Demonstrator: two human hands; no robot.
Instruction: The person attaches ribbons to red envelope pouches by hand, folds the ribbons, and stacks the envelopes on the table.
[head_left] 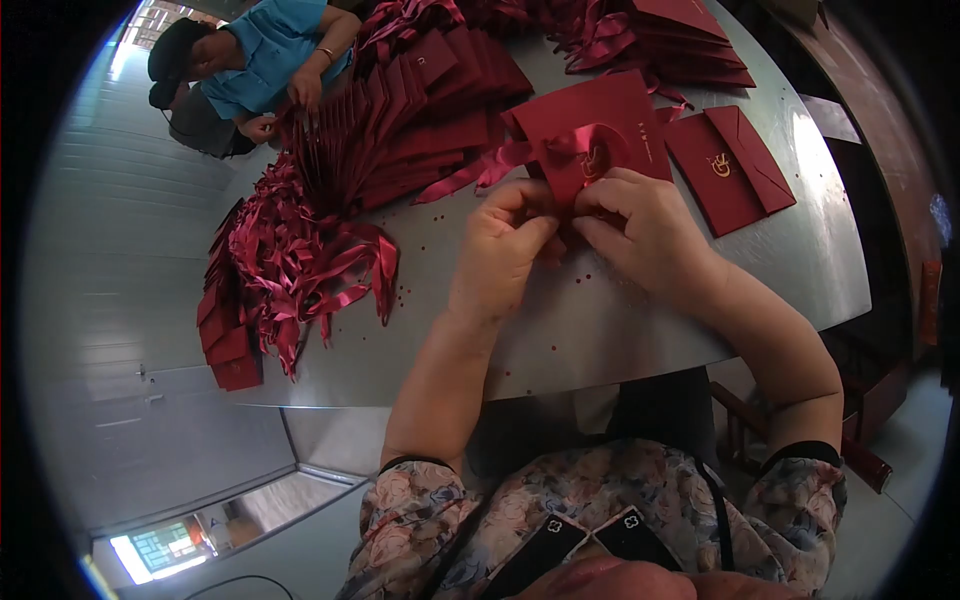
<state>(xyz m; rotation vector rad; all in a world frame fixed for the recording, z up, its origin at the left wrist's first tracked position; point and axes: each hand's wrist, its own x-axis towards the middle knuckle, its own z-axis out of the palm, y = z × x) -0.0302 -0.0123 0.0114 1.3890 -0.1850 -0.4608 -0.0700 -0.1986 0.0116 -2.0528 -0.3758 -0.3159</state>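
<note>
A dark red paper bag (595, 108) with a gold emblem lies in front of me, a shiny red ribbon (583, 137) across its face. At its near edge my left hand (510, 240) is closed, thumb and fingers pinched together on the bag's edge or ribbon. Close beside it, on the right, my right hand (645, 232) pinches at the same edge. What exactly sits between the fingertips is too small to tell. To the right lies a flat red envelope-like bag (730, 165) with a gold emblem.
Many red bags (400, 110) stand fanned out at the back left. A heap of red ribbons (300, 250) lies at the left of the metal table (440, 350). More bags (690, 40) are stacked at the back right. A person in blue (270, 60) works across the table.
</note>
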